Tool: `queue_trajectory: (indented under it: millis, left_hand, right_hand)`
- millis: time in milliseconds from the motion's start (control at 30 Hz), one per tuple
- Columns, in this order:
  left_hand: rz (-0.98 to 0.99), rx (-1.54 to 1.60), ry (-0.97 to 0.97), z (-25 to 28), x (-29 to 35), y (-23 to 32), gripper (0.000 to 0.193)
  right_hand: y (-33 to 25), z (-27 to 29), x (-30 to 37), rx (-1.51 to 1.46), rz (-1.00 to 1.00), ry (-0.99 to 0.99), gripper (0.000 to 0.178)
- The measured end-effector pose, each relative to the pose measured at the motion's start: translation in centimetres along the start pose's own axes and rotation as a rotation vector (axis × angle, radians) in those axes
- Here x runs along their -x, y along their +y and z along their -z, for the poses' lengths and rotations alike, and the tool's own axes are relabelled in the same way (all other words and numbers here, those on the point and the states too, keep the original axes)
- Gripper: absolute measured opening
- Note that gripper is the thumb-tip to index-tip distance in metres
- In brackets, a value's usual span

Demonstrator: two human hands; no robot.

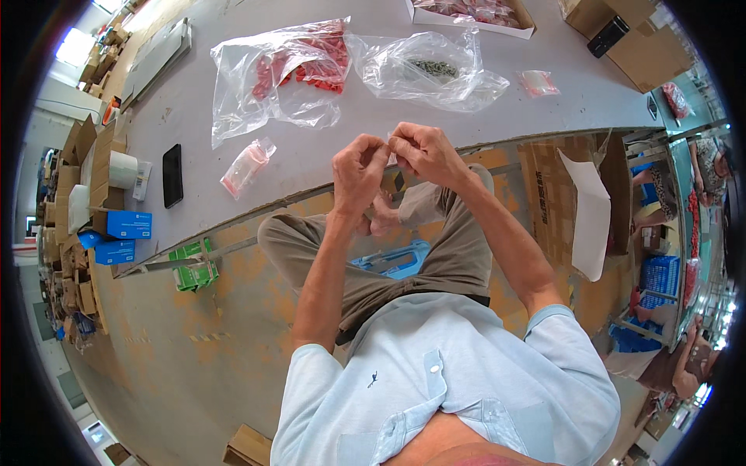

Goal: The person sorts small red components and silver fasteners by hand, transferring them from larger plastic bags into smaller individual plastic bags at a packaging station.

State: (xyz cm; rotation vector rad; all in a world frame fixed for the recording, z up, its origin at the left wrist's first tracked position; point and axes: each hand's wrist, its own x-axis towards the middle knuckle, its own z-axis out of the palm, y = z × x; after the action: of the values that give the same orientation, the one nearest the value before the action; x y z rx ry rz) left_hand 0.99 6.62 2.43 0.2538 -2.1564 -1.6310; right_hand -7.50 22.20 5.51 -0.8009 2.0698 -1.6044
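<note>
My left hand (359, 172) and my right hand (426, 154) meet just over the near edge of the table, fingertips pinched close together. Between them shows a small pale, see-through bit, too small to name. Beyond my hands lies a large clear plastic bag of red pieces (315, 74). Beside it on the right is an open clear bag (423, 74) with small dark metallic parts inside. A small clear packet with reddish contents (247, 167) lies to the left of my left hand, and another small packet (538, 83) sits farther right.
A black phone (172, 175) and blue boxes (128, 224) are at the table's left end. At the back stand a white tray of red packets (531, 28) and a cardboard box (649, 54). Below the right edge is a large carton (553, 206). Other people sit at far right.
</note>
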Motion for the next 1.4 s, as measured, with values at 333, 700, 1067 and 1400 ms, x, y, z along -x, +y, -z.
queue_trajectory:
  millis: [333,700,1067,1400]
  left_hand:
    - [-0.009,-0.024,0.120,-1.4,0.4,0.9,0.009]
    - [-0.066,-0.004,0.232,-0.9,0.5,0.3,0.010]
    - [-0.498,-0.332,0.064,0.0,0.9,1.1,0.025]
    - [-0.368,-0.329,-0.123,0.8,0.5,1.1,0.019]
  right_hand:
    - [0.7,-0.6,0.8,0.298,0.297,0.143,0.015]
    - [-0.4,-0.7,1.3,0.265,0.205,0.198,0.018]
    - [-0.2,-0.5,1.2,0.176,0.115,0.175,0.021]
    - [-0.1,-0.3,1.1,0.271,0.137,0.165,0.019]
